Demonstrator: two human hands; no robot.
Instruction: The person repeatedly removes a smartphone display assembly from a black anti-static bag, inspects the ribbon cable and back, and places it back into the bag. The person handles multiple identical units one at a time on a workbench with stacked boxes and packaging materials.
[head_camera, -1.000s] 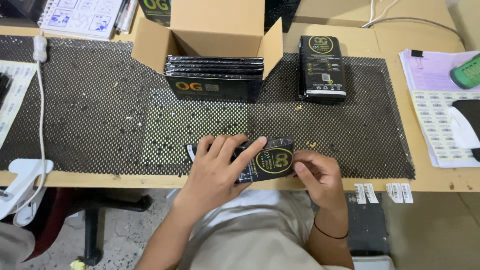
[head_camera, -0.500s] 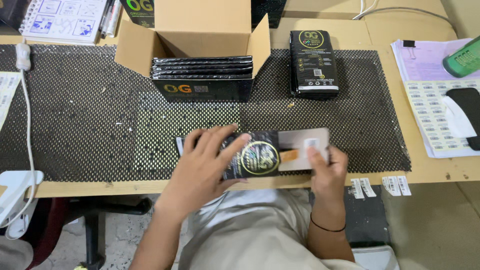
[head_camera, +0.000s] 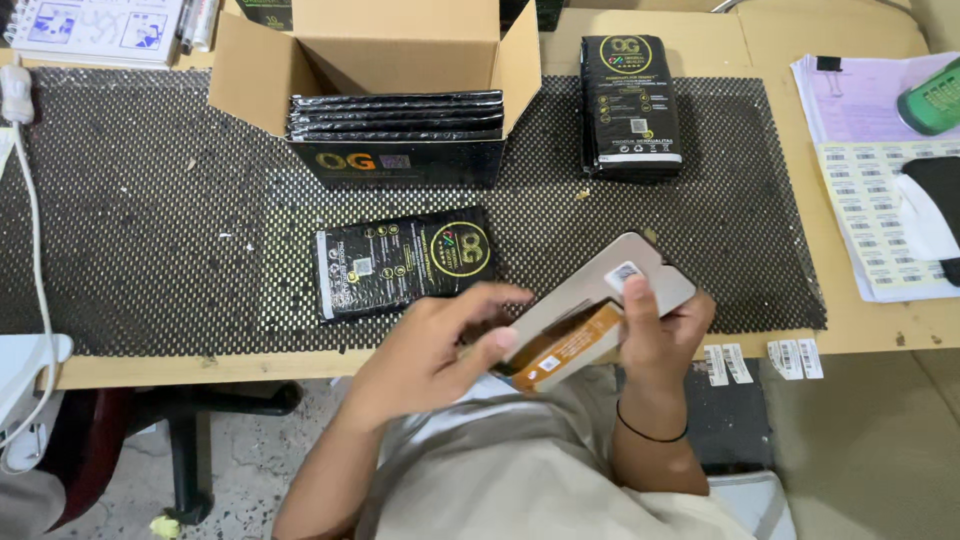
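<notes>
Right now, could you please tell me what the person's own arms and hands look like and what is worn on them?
Both forearms are bare, with no sleeves or gloves showing. The left hand carries no ring or band that I can see. The right hand has a thin black band around its wrist. No watch or markings are visible.

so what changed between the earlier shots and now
The grey panel with its orange flex strip has come out of the black pouch, which now lies let go on the mesh mat. Both hands, the left hand and the right hand, hold the panel tilted above the desk edge. The open carton of pouches and the pouch stack stayed put.
</notes>
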